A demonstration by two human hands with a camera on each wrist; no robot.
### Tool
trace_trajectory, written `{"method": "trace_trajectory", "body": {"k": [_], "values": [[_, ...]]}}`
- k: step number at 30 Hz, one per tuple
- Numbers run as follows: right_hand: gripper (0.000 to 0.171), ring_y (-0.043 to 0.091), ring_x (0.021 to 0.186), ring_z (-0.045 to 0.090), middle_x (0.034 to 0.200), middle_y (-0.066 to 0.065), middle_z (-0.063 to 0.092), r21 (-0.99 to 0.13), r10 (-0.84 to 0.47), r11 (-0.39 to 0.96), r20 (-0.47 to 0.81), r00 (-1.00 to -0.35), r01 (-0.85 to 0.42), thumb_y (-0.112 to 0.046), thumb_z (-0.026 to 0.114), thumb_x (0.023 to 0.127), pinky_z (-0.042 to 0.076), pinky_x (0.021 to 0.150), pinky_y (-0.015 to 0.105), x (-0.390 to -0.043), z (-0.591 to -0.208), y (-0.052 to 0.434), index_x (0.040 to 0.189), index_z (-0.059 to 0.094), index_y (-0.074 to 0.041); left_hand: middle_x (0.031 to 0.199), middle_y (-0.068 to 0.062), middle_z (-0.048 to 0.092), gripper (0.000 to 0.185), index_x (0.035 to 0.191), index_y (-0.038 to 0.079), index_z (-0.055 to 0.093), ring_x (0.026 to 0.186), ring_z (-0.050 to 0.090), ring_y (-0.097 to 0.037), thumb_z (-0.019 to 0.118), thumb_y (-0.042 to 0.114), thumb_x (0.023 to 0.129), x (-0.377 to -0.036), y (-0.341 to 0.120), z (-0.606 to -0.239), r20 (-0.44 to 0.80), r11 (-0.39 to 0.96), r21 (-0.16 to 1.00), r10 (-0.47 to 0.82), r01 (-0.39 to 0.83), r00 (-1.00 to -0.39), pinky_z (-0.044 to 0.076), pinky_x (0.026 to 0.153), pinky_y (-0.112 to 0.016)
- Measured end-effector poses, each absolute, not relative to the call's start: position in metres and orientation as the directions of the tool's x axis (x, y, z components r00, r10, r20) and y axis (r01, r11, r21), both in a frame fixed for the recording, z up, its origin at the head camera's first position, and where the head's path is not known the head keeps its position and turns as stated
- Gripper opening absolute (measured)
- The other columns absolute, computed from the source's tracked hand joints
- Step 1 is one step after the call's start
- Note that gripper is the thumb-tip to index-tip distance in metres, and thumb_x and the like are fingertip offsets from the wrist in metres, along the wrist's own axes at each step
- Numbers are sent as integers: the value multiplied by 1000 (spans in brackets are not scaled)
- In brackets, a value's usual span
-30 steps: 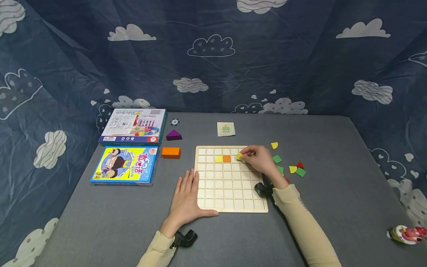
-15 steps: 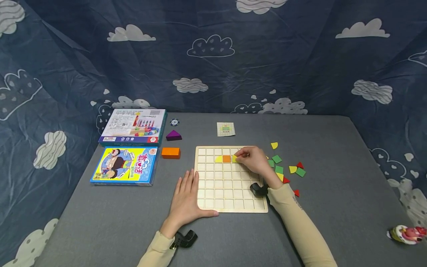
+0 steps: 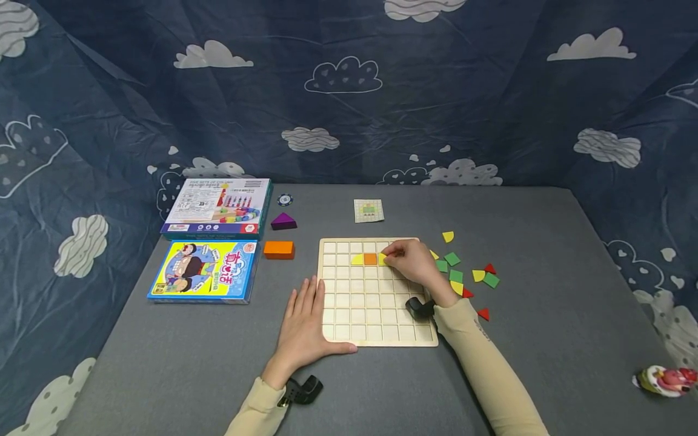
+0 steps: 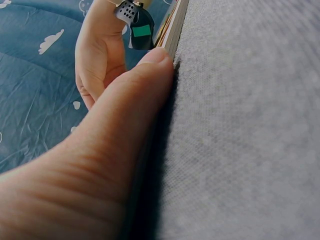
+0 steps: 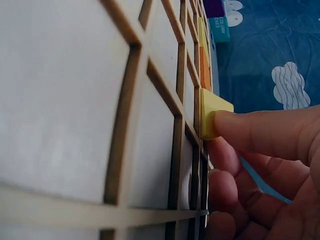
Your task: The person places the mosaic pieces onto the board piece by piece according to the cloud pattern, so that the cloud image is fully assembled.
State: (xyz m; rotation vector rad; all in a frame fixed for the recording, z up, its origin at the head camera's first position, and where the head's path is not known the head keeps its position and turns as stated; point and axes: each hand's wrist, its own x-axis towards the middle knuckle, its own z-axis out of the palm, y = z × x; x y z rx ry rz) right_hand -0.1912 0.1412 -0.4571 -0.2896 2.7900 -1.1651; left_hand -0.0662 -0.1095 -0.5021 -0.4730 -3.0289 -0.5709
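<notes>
A pale wooden grid board lies on the grey table. In its second row sit a yellow tile and, right beside it, an orange square tile. My right hand pinches another yellow tile between thumb and fingers, at the cell just right of the orange one. In the right wrist view that tile is tilted at the grid ribs, partly covered by the thumb. My left hand rests spread at the board's lower left, fingers along the left edge and thumb along the front edge.
Several loose green, yellow and red tiles lie right of the board. Behind it is a small pattern card. Two boxes, an orange block, a purple triangular block and a round chip stand left. A figurine is far right.
My right hand has moved left with the yellow tile, up to the cell beside the orange tile, uncovering more loose tiles at the right. My left hand has stayed in place.
</notes>
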Motion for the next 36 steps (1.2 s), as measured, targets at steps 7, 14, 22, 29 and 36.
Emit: {"method": "trace_trajectory", "body": {"k": [7, 14, 22, 29, 36], "values": [[12, 20, 79, 63, 85, 4, 70, -663, -216, 735, -30, -976, -143, -12, 68, 87, 48, 71, 38, -191, -455, 140, 95, 75, -7, 157, -16, 6, 137, 151, 0, 11, 143, 1, -27, 61, 85, 56, -66, -109, -503, 71, 889, 352, 286, 292, -956, -2, 113, -42], [10, 19, 74, 62, 81, 3, 69, -629, -179, 770, -46, -983, -111, -15, 70, 86, 47, 65, 36, -192, -455, 138, 91, 76, -8, 157, -17, 7, 137, 151, 0, 11, 143, 2, -28, 61, 85, 56, -66, -109, -502, 71, 889, 351, 287, 294, -955, -2, 113, -43], [8, 16, 67, 58, 73, -1, 66, -622, -180, 775, -51, -982, -110, -17, 72, 84, 42, 59, 32, -192, -455, 141, 85, 75, -10, 156, -17, 7, 137, 151, 0, 11, 143, 2, -28, 61, 85, 56, -66, -108, -503, 73, 888, 351, 290, 296, -954, -2, 113, -42], [9, 16, 68, 57, 75, -2, 66, -620, -221, 773, -64, -973, -134, -17, 72, 84, 42, 61, 32, -190, -454, 147, 90, 76, -11, 156, -17, 8, 137, 151, 0, 12, 143, 2, -28, 62, 84, 56, -66, -109, -503, 84, 886, 354, 289, 300, -954, -1, 113, -43], [14, 18, 70, 53, 82, 2, 65, -617, -254, 771, -66, -965, -161, -13, 70, 86, 40, 64, 32, -188, -454, 150, 98, 75, -8, 156, -17, 7, 137, 151, 0, 11, 143, 2, -28, 61, 85, 56, -67, -109, -503, 80, 890, 344, 290, 300, -954, -2, 113, -43]]}}
